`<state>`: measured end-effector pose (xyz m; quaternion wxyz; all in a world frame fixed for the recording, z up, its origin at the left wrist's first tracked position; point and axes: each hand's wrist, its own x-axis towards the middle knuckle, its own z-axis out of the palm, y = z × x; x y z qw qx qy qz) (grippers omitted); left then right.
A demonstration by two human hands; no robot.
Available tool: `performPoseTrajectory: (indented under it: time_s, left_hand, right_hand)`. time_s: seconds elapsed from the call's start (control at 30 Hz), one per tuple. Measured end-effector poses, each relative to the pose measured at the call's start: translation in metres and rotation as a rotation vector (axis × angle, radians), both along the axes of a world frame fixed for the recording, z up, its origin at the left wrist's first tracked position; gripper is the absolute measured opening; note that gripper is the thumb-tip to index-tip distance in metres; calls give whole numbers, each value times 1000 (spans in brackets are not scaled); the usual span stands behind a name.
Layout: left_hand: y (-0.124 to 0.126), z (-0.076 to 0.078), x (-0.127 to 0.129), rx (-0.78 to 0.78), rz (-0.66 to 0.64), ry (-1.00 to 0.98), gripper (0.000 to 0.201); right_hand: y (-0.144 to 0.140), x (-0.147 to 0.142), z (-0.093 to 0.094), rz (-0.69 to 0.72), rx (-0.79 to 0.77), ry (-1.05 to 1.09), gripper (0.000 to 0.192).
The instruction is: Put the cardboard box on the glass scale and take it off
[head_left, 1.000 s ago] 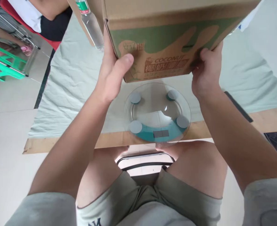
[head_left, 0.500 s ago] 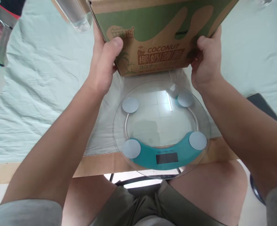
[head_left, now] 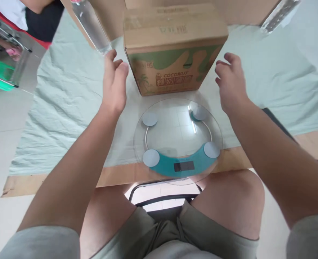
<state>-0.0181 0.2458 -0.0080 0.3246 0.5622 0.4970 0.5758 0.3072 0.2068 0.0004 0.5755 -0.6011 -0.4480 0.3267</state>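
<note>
The left hand (head_left: pixel 115 84) hovered with fingers loosely spread, holding nothing, just left of a cardboard box (head_left: pixel 175 54). The box stood upright between both hands, just ahead of the fingertips, its long side facing the person. The right hand (head_left: pixel 230 81), equally near, was spread and empty. A round glass scale (head_left: pixel 178 140) lay below, on a pale cloth-covered table (head_left: pixel 67 108).

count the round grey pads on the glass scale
4. On the glass scale: far left pad, far right pad, near left pad, near right pad. None looks hidden.
</note>
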Motion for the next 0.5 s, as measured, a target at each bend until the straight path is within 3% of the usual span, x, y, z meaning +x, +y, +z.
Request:
performPoseTrajectory:
  time_s: [0.03, 0.1, 0.17, 0.27, 0.4, 0.5]
  left_hand:
    - [-21, 9, -3, -2, 55, -17, 29]
    - [-73, 21, -8, 117, 9, -41, 11]
    - [-128, 22, -11, 163, -28, -91, 9]
    - [-188, 7, -14, 42, -40, -35, 32]
    - [-206, -13, -14, -213, -38, 115, 42]
    - [-200, -18, -11, -279, -24, 142, 39]
  right_hand:
    - [-23, -3, 9, -108, 66, 50, 22]
    - [-79, -8, 18, -75, 244, 134, 9]
    - [-134, -12, 11, -91, 334, 84, 19]
    - [-195, -12, -17, -128, 244, 6, 36]
    - [-220, -10, -47, -159, 82, -56, 45]
    - [-214, -11, -51, -216, -23, -130, 46]
